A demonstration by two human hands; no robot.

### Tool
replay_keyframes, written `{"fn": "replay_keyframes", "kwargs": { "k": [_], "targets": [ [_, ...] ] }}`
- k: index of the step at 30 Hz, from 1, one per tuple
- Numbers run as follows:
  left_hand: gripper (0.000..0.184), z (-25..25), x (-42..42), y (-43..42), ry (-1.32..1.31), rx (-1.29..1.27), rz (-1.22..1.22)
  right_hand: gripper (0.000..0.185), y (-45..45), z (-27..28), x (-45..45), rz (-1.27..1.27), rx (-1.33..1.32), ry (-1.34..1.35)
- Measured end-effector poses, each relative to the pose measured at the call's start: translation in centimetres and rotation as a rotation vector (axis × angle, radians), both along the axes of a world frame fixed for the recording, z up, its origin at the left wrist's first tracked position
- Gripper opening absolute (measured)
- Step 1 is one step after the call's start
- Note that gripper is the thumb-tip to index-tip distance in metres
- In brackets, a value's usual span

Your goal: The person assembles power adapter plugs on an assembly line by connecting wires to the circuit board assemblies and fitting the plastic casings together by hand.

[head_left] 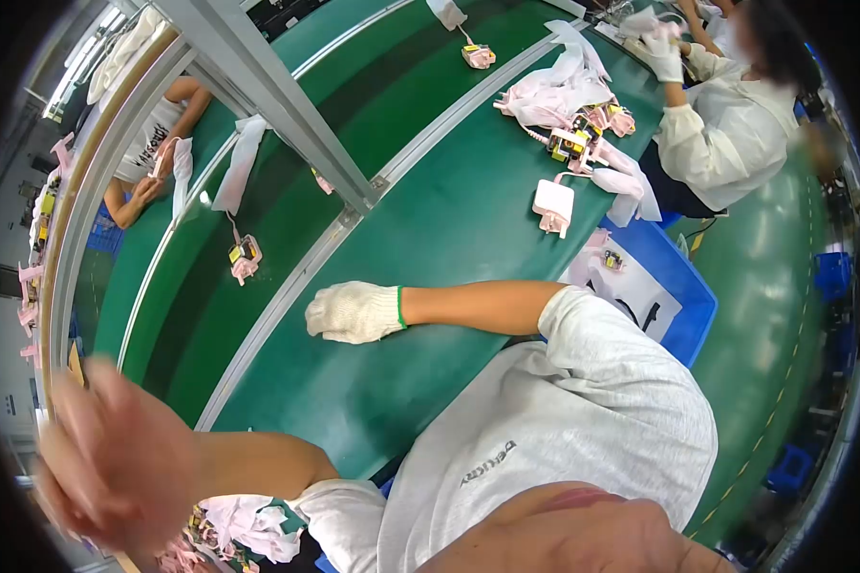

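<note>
The right hand (355, 312), gloved, is rested on the green worktop (430, 239) with its fingers curled in; whether anything is enclosed cannot be determined. The left hand (115, 458), ungloved, is raised close to the camera and blurred; its grip cannot be judged. The corded unit (245, 259) is located on the dark green belt (177, 315), across the metal rail (282, 304) from the right hand, up and to the left in view. With its cord and white wrapping (240, 167), it is laid lengthwise roughly up and down the view. In view, the right hand is placed nearer to it than the left. Lettering (488, 463) is printed on the wearer's grey shirt but cannot be read with certainty. No label can be made out on the unit.
</note>
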State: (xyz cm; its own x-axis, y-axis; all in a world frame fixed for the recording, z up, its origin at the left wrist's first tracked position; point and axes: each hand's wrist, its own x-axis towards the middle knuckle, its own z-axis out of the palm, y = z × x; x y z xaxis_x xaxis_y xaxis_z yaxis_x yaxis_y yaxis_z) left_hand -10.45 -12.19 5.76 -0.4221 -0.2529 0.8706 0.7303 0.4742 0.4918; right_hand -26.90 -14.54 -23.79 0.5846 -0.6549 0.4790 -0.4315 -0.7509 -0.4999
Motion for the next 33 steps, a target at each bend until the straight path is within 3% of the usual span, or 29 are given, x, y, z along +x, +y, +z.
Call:
{"fn": "replay_keyframes", "kwargs": {
  "k": [1, 15, 24, 29, 31, 33],
  "targets": [
    [0.046, 0.7, 0.1, -0.7, -0.075, -0.192, 0.306, 0.015, -0.1, 0.1, 0.1, 0.006, 0.007, -0.004],
    [0.043, -1.4, -1.4, -1.1, -0.118, -0.262, 0.548, 0.014, -0.4, -0.6, 0.8, 0.022, 0.017, -0.083],
    [0.04, -0.8, -7.0, -4.4, 0.126, -0.48, 0.703, 0.014, -0.6, 0.1, -0.3, 0.005, -0.071, -0.141],
    [0.039, -1.6, -5.0, -1.9, -0.088, -0.472, 0.846, 0.015, -0.6, -1.1, 1.0, 0.036, -0.014, -0.233],
    [0.039, -1.8, -4.8, -1.1, -0.15, -0.468, 0.874, 0.015, -0.6, -0.5, 0.5, 0.014, 0.025, -0.063],
    [0.039, -2.4, -4.5, -0.2, -0.21, -0.448, 0.905, 0.014, -0.3, -0.4, 0.0, 0.018, 0.063, -0.08]
  ]
}}
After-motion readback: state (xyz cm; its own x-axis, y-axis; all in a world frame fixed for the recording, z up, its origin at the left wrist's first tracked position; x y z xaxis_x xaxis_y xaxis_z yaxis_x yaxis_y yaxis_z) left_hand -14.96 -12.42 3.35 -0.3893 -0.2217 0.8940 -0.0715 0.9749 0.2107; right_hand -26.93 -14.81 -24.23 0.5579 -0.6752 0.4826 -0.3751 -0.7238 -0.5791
